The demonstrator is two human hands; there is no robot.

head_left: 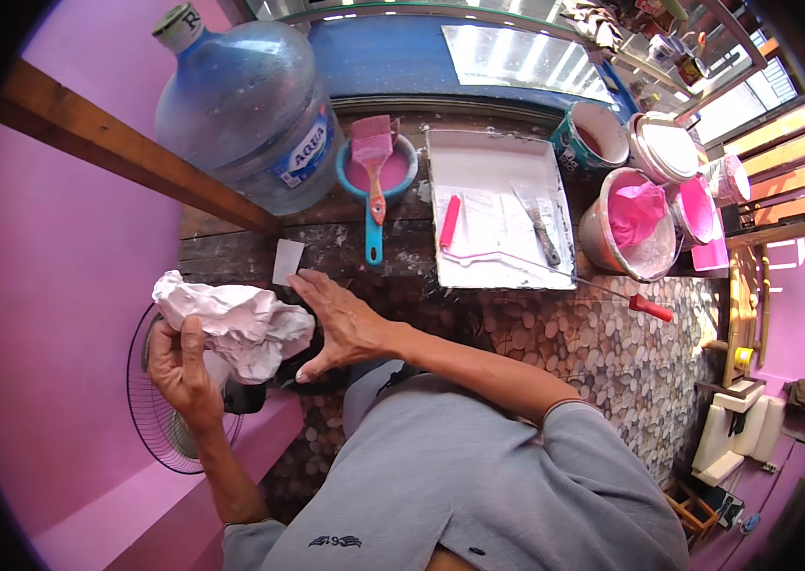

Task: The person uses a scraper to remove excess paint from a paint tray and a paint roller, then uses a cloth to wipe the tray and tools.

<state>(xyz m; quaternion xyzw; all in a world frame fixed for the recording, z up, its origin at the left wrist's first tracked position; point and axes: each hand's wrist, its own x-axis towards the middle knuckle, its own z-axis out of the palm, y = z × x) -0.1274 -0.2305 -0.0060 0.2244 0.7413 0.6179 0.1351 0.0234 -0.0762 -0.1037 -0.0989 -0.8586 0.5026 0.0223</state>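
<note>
A crumpled whitish wad [243, 328], faintly pink in places, is gripped at its near left side by my left hand [184, 366], thumb on top. Whether it is cloth, paper or plastic, I cannot tell. Just right of the wad, my right hand [350, 319] is open, thumb and fingers spread, holding nothing. Beyond its fingertips, a small pale card [288, 261] lies at the edge of the dark wooden bench [326, 238]. A pink-stained paintbrush [371, 152] rests across a blue dipper [373, 233] of pink paint.
A large blue water jug [241, 114] stands at the back left behind a slanting wooden post [136, 147]. The white paint tray [507, 271] holds a putty knife [543, 233] and roller frame [555, 271]. Several paint buckets [602, 238] crowd the right. A fan [160, 419] stands lower left.
</note>
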